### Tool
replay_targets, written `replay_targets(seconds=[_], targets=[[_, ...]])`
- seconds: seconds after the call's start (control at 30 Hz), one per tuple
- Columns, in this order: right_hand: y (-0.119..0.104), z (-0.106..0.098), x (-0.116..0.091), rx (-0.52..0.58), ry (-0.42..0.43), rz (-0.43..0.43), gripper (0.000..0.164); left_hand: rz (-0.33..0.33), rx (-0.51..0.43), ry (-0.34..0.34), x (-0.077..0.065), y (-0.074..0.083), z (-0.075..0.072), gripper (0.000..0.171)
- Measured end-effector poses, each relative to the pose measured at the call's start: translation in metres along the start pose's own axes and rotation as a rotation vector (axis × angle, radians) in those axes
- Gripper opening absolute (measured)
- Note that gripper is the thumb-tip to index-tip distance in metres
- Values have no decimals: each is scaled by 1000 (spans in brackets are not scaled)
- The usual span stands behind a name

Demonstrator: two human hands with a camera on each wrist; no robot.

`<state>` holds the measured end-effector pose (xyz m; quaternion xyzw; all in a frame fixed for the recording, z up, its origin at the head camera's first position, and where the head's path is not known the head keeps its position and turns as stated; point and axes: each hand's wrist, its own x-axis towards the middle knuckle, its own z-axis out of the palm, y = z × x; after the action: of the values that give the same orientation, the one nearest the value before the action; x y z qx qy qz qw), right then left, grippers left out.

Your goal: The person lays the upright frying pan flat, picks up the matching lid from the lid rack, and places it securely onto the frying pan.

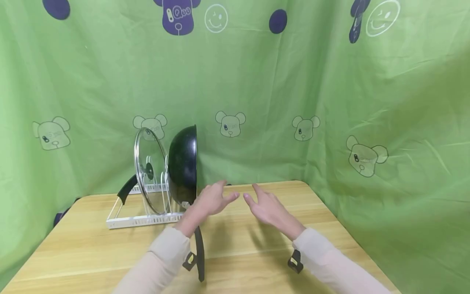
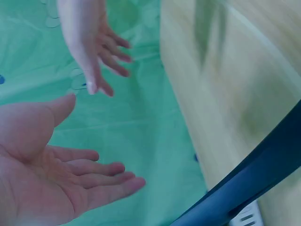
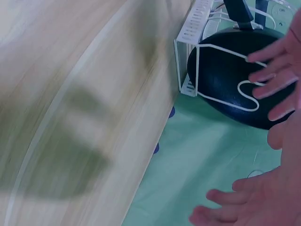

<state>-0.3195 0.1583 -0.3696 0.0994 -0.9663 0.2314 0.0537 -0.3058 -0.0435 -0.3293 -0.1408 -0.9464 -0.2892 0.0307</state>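
Note:
My left hand [image 1: 213, 200] hovers above the table, just right of a black wok [image 1: 182, 163], its fingers extended and holding nothing. Facing it across a small gap, my right hand [image 1: 268, 207] is also empty, fingers extended. In the left wrist view the left palm [image 2: 42, 183] shows, with the right hand [image 2: 87, 42] beyond it. The wok stands on edge at the right end of a white rack [image 1: 143, 221]. Its long black handle [image 1: 200, 253] points toward me, partly behind the left forearm. Further left in the rack, a glass lid [image 1: 137, 159] stands upright.
Another black handle [image 1: 126, 190] juts out at the rack's left; what it belongs to is unclear. The wooden table [image 1: 249, 269] extends under both arms. Green printed cloth [image 1: 257, 81] hangs behind and at the sides.

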Motion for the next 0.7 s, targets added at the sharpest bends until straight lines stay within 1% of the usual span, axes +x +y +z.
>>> replay_targets(seconds=[0.1,0.17,0.23,0.4,0.43,0.5,0.7], targets=[[-6,3,-1,1,9,-24,74,8,14,46,-3,3,-11,66],[-11,5,-2,-8,14,-43,74,17,5,71,-5,4,-18,63],[-15,8,-2,-12,13,-60,74,26,-3,87,-6,5,-25,58],[-28,14,-7,-4,3,-77,69,81,-4,118,-6,4,-44,38],[-31,15,-9,2,-1,-77,68,94,-2,128,-6,4,-47,35],[-36,17,-12,10,-9,-79,67,100,-14,144,-8,4,-53,32],[-48,24,-18,65,-38,-119,69,69,-141,158,-14,6,-72,30]])
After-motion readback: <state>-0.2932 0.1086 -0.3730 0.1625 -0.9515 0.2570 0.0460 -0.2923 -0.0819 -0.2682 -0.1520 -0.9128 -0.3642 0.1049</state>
